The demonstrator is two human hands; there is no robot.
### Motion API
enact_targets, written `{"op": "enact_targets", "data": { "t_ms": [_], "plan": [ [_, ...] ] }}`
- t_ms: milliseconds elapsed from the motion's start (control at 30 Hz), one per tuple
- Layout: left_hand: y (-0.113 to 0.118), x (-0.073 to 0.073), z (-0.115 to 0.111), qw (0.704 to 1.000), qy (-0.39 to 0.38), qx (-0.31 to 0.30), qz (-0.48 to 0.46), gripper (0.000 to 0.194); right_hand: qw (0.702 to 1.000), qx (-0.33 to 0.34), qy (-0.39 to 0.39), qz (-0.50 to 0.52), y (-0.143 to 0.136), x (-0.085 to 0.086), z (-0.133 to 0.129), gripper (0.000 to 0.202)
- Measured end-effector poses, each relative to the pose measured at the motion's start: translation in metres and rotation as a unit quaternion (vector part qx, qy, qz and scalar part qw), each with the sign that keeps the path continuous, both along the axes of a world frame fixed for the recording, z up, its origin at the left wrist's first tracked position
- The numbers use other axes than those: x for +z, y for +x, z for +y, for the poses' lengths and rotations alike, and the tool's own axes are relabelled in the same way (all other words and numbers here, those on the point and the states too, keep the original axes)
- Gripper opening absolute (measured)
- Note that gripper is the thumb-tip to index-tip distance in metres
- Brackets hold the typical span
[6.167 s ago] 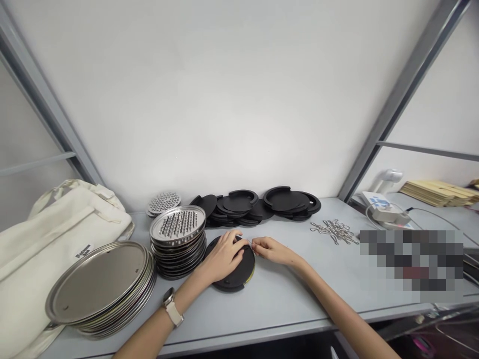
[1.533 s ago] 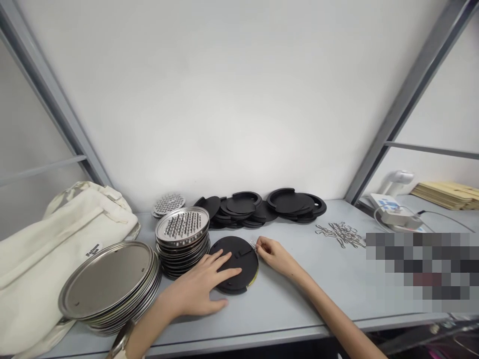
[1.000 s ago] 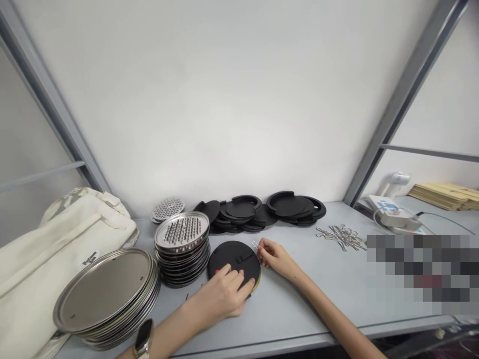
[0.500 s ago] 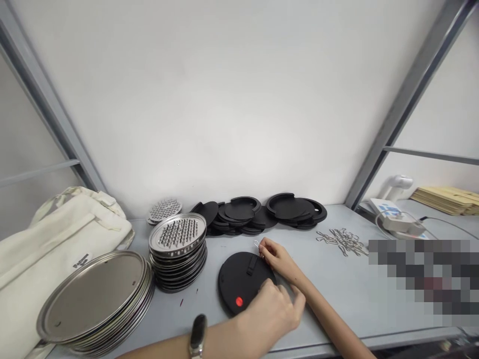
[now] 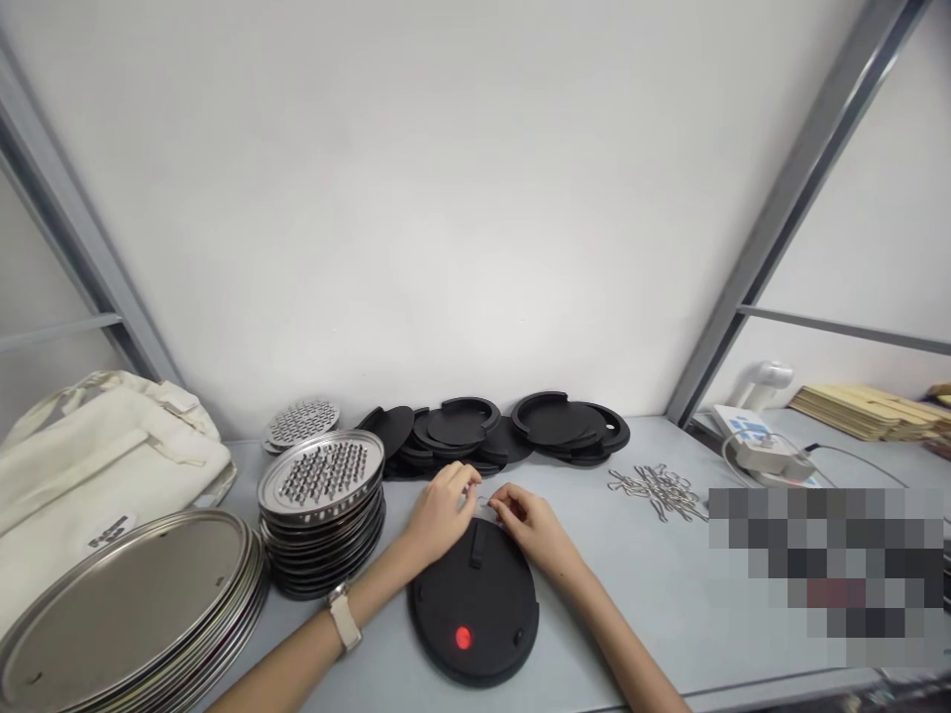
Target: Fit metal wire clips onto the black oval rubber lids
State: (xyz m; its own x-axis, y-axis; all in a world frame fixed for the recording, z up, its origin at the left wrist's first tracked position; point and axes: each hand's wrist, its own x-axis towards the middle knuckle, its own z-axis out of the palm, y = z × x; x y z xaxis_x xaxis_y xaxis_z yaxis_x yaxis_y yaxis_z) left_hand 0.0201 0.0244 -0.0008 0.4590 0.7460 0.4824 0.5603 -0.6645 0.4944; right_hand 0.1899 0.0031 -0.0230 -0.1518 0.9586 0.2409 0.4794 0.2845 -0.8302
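Note:
A black round disc lies on the table in front of me, with a red dot and a small raised tab on its face. At its far edge my left hand and my right hand are close together, fingertips pinched. Between them shows a thin bent wire clip; both sets of fingertips meet it, though they partly hide it. Off to the right is a loose pile of similar wire clips.
Metal grater discs are stacked to the left, beside larger metal lids and a cream cloth bag. Black ring-shaped pieces line the wall. On the right are a white box with a cable and wooden boards.
My left hand has moved from over the disc's near right side to its far edge, meeting my right hand at the wire clip. The whole disc face now shows, and the view has shifted slightly.

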Motion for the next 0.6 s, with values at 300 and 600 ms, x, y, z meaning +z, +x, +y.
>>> {"op": "enact_targets", "data": {
  "t_ms": [300, 600],
  "plan": [
    [-0.004, -0.010, 0.000, 0.994, -0.094, -0.047, 0.002, 0.012, 0.999, 0.033, -0.020, 0.000, 0.000, 0.002, -0.001, 0.029],
    [-0.009, 0.002, 0.000, 0.993, -0.095, -0.064, -0.022, 0.013, 1.000, 0.025, -0.005, 0.015, -0.003, 0.004, -0.001, 0.027]
  ]
}}
